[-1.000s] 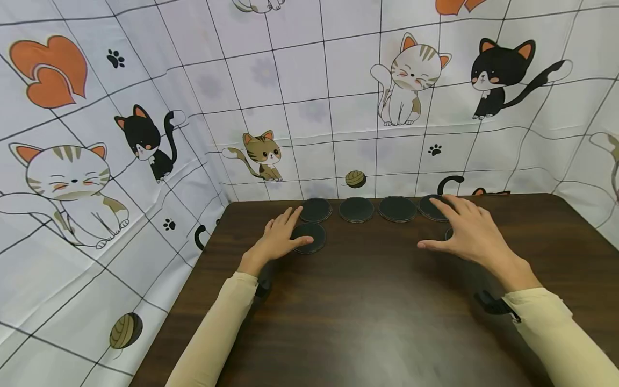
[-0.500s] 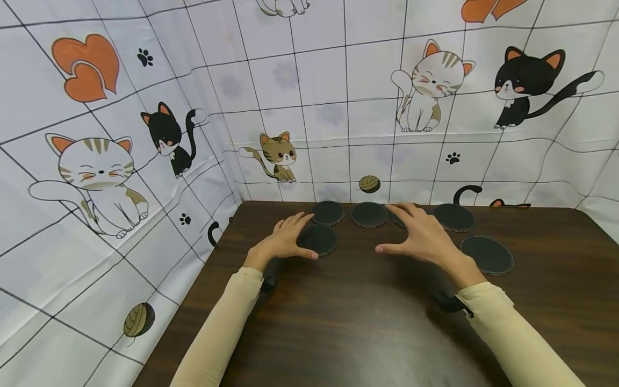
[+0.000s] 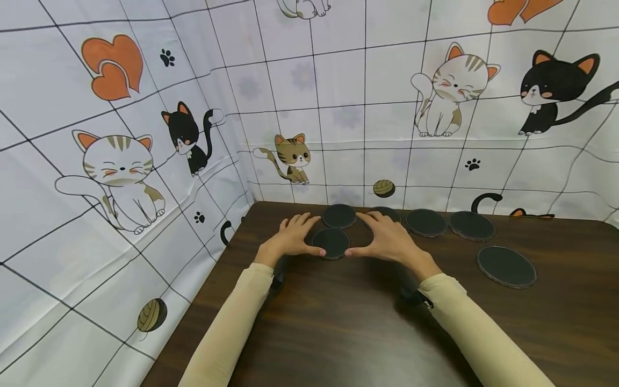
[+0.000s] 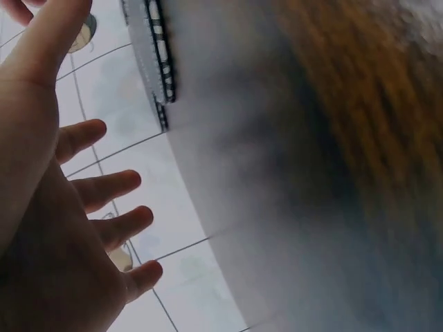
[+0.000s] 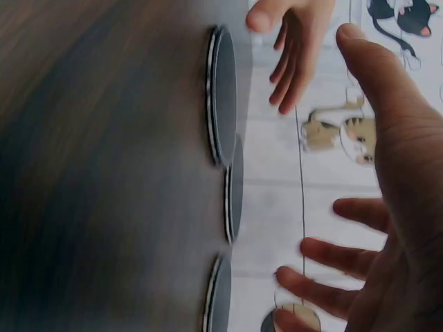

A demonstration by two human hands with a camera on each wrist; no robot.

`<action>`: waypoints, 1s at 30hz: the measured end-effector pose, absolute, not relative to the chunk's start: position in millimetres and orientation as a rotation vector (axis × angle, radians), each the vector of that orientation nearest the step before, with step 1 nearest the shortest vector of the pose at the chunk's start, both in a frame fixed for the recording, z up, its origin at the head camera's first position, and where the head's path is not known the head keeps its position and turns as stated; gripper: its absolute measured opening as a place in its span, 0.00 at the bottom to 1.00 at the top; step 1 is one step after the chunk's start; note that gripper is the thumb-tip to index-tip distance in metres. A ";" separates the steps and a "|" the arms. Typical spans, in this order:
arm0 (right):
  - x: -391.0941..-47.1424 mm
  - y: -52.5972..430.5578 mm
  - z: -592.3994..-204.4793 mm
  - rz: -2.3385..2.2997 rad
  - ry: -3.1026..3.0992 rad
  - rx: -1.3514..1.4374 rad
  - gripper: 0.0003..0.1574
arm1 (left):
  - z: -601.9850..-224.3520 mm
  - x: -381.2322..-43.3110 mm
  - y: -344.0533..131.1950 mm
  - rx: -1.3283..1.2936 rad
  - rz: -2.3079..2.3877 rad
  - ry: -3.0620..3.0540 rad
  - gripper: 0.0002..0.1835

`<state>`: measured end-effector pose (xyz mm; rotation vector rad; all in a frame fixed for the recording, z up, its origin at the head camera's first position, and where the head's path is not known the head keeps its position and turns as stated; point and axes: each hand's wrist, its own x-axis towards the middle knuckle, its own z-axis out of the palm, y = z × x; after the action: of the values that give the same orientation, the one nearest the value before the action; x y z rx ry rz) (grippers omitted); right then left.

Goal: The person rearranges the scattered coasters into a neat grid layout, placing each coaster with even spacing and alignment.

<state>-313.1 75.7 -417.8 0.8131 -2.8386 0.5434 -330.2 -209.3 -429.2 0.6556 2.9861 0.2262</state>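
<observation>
1. Hovering above the table (image 3: 309, 338), the left hand (image 3: 290, 238) spreads its fingers, grasping nothing.
2. The right hand (image 3: 389, 241) faces it, fingers likewise released.
3. Between the two thumb tips lies the near disc (image 3: 331, 243).
4. The far disc (image 3: 339, 216) lies between both hands' forefingers.
5. Another disc (image 3: 390, 213) sits partly hidden behind the right fingers; three more discs (image 3: 426, 223) lie right of them.

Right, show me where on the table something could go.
The widest bare patch of table lies between the left sleeve and right sleeve. Another lies right of that right sleeve, nearer than the rightmost disc. It's crowded farther back: the left hand and right hand flank the front-left disc, with four discs lined up behind.
</observation>
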 end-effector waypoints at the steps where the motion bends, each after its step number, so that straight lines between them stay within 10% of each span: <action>1: -313.6 71.8 -419.7 0.527 -2.848 0.811 0.70 | -430.3 -330.5 -208.1 0.656 0.222 2.980 0.58; 30: -325.0 27.2 -453.6 0.427 -2.966 0.763 0.66 | -434.6 -336.0 -203.5 0.676 0.107 2.875 0.54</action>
<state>-325.0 27.2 -453.6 0.7633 -2.9661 0.4273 -336.0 -203.5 -434.6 0.6758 2.8755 0.1067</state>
